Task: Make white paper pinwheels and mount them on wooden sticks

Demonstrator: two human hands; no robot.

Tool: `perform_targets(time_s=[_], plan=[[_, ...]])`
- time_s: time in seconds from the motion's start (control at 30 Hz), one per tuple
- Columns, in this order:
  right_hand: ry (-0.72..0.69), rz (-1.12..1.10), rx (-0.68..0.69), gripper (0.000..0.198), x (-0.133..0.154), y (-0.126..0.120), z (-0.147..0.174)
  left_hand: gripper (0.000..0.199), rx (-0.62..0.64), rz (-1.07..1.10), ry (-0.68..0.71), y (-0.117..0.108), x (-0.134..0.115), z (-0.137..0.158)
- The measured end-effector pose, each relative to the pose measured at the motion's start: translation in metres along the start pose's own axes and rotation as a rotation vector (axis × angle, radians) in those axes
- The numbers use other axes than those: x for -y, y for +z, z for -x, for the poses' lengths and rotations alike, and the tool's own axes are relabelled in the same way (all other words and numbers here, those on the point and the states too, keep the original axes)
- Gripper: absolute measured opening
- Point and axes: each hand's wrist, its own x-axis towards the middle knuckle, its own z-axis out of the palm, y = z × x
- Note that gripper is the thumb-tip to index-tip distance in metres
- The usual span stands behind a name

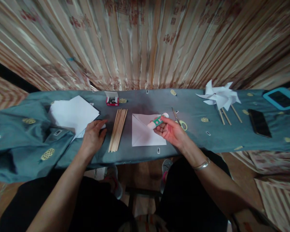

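My right hand (pixel 170 130) holds a green and white glue stick (pixel 157 121) at a slant over a white square of paper (pixel 145 137). A diagonal crease line shows in the paper, which lies flat on the cloth. To the left, my left hand (pixel 94 133) rests low over the table between the paper stack and the wooden sticks. Its fingers are curled, and a small pale thing (pixel 103 126) shows between thumb and fingers, too small to name. Several wooden sticks (pixel 118 130) lie side by side just right of that hand.
White paper sheets (pixel 72 112) are stacked at left. A small red box (pixel 112 100) of metal pins stands open behind the sticks. Scissors (pixel 183 125) lie beyond my right hand. White paper pinwheels (pixel 218 95), a black phone (pixel 259 123) and a blue-framed tablet (pixel 281 98) are at right.
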Motion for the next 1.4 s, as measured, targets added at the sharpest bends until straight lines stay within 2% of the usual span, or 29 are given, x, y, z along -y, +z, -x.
perform_targets(time_s=[0.2,0.37,0.43,0.53,0.67,0.87,1.4], plan=[[-0.043,0.021,-0.048,0.011,0.002,0.0,0.0,0.043,-0.026,-0.038,0.082,-0.006,-0.003,0.006],[-0.287,0.175,-0.122,0.019,0.01,-0.004,-0.001,0.036,-0.117,0.015,0.202,-0.002,-0.04,0.009],[-0.375,0.285,-0.145,0.025,0.009,-0.005,-0.002,0.032,-0.071,0.052,0.304,0.01,-0.061,0.011],[-0.476,0.455,-0.15,0.03,0.002,-0.005,-0.005,0.034,0.118,0.097,0.454,0.033,-0.089,0.018],[-0.54,0.663,-0.119,0.033,-0.01,-0.007,-0.009,0.044,0.215,0.047,0.506,0.06,-0.109,0.024],[-0.591,0.944,-0.123,0.029,-0.016,-0.011,-0.009,0.05,0.192,-0.035,0.506,0.078,-0.113,0.023],[-0.604,1.11,-0.128,0.027,-0.016,-0.006,-0.003,0.052,0.179,-0.079,0.502,0.077,-0.115,0.024]])
